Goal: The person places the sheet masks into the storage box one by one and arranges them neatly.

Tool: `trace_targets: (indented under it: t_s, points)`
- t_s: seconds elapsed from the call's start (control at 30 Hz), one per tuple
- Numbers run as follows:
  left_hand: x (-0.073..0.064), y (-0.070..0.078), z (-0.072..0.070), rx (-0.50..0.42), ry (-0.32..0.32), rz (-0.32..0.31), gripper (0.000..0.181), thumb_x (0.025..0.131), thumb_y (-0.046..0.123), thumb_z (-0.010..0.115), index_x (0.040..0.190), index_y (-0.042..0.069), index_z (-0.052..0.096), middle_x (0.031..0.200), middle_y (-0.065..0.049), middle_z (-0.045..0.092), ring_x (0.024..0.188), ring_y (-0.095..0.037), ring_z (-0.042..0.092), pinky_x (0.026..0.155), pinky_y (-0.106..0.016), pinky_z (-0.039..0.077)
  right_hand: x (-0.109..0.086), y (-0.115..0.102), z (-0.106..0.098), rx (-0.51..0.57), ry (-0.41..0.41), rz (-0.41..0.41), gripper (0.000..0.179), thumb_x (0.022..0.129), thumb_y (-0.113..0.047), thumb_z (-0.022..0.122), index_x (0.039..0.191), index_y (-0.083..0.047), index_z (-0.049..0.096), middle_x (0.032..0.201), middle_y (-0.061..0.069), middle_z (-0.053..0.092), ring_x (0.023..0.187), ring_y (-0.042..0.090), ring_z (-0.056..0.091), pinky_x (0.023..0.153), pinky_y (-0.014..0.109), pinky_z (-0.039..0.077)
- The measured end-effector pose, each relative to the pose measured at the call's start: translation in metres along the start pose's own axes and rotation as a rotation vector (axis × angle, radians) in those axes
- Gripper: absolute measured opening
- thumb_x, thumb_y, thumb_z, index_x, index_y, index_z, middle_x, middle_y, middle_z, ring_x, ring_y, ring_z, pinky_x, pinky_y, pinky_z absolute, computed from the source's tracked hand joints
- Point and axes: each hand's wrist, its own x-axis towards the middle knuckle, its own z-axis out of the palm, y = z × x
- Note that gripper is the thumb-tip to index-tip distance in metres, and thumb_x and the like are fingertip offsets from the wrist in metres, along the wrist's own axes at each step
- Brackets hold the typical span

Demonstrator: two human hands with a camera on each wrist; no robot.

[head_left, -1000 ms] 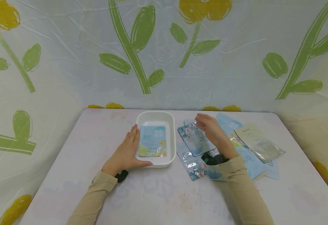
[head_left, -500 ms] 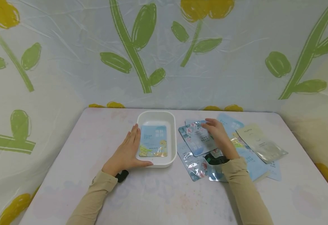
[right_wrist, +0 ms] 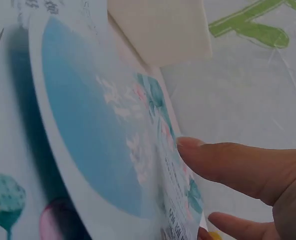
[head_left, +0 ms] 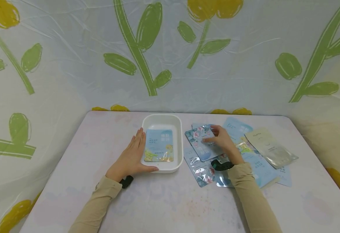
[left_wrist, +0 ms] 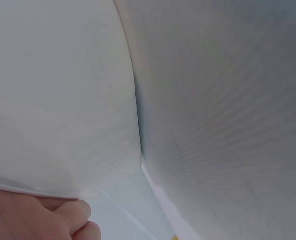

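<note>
In the head view a white plastic tray [head_left: 178,165] holds one light-blue face mask sachet [head_left: 159,145] with yellow and green print. My left hand [head_left: 129,160] rests against the tray's left side, fingers straight and thumb along its near rim. In the left wrist view the tray wall [left_wrist: 63,100] fills much of the picture, with fingertips [left_wrist: 78,215] at its edge. My right hand [head_left: 222,140] holds a floral blue face mask sachet [head_left: 200,144] at its right side, thumb over its face and fingers at its edge. The right wrist view shows the thumb [right_wrist: 202,155] against this sachet [right_wrist: 93,125].
Several more sachets lie overlapped under and around the right hand, among them a floral one [head_left: 200,171] and a blue one [head_left: 258,168]. A pale silver-green sachet [head_left: 269,147] lies on top at the right. A patterned curtain [head_left: 231,81] stands behind the table [head_left: 170,207].
My right hand has come down from above the pile onto the floral sachet, its thumb now over the sachet's face. The left hand has stayed against the tray.
</note>
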Motion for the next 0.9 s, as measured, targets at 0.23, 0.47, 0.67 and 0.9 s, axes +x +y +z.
trace_targets:
  t_s: [0.23, 0.47, 0.67, 0.9]
  points:
    - [0.0004, 0.0002, 0.0001, 0.005, 0.008, 0.003, 0.141, 0.068, 0.086, 0.062, 0.156, -0.006, 0.001, 0.164, -0.019, -0.011, 0.152, -0.026, -0.007, 0.123, -0.042, 0.007, -0.0014, -0.0004, 0.003, -0.074, 0.018, -0.001, 0.091, 0.082, -0.015, 0.082, 0.154, -0.001, 0.027, 0.142, 0.029, 0.037, 0.125, 0.043, 0.041, 0.105, 0.059, 0.038]
    - [0.0004, -0.001, 0.0016, -0.002, 0.005, -0.007, 0.141, 0.068, 0.087, 0.061, 0.157, -0.004, 0.0, 0.164, -0.017, -0.012, 0.152, -0.025, -0.008, 0.123, -0.04, 0.005, -0.0007, -0.0001, 0.0055, -0.12, 0.019, 0.024, 0.091, 0.084, -0.018, 0.081, 0.155, -0.005, 0.027, 0.139, 0.03, 0.043, 0.116, 0.042, 0.048, 0.099, 0.059, 0.043]
    - [0.0004, -0.0009, 0.0015, 0.004, -0.001, -0.01, 0.14, 0.069, 0.086, 0.061, 0.157, -0.003, -0.002, 0.164, -0.017, -0.013, 0.151, -0.025, -0.009, 0.123, -0.041, 0.005, 0.0014, 0.003, 0.0063, -0.133, 0.051, 0.004, 0.091, 0.083, -0.015, 0.081, 0.156, -0.012, 0.026, 0.132, 0.03, 0.045, 0.108, 0.041, 0.049, 0.093, 0.057, 0.046]
    - [0.0004, -0.0005, 0.0013, 0.007, -0.008, -0.014, 0.14, 0.069, 0.085, 0.063, 0.157, -0.002, -0.003, 0.164, -0.017, -0.013, 0.151, -0.024, -0.01, 0.123, -0.04, 0.005, 0.0022, 0.0057, 0.007, -0.131, 0.055, 0.014, 0.057, 0.085, -0.015, 0.079, 0.135, -0.01, 0.053, 0.144, 0.029, 0.04, 0.128, 0.046, 0.041, 0.102, 0.061, 0.041]
